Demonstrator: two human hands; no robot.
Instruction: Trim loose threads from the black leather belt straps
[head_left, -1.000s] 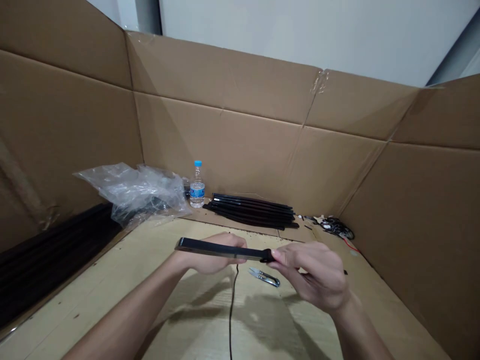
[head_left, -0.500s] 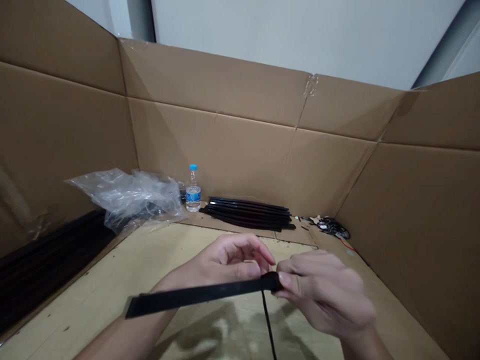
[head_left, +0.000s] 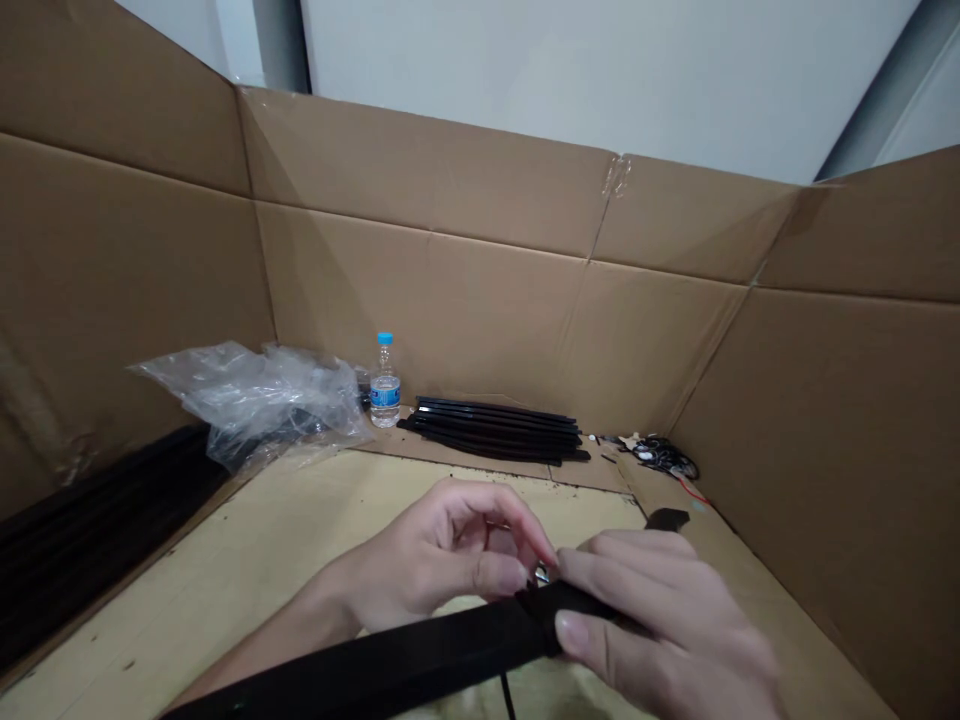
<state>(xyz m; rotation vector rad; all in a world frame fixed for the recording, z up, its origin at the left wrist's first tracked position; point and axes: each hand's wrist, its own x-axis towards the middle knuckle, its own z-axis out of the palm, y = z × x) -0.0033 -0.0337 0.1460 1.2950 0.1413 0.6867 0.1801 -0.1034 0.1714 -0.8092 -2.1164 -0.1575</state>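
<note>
The right hand (head_left: 667, 625) clamps a black bar (head_left: 360, 665), fingers closed round its end — the left hand (head_left: 442, 560) curls just above, fingers narrow, its hold hidden.

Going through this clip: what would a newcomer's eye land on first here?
First comes the long black bar across the bottom of the view, pinched near a dark end piece by the right hand, with the left hand curled beside it. Tall brown cardboard walls box in the pale work surface. Against the far wall sit a stack of black bars, a water bottle and crumpled clear plastic.
</note>
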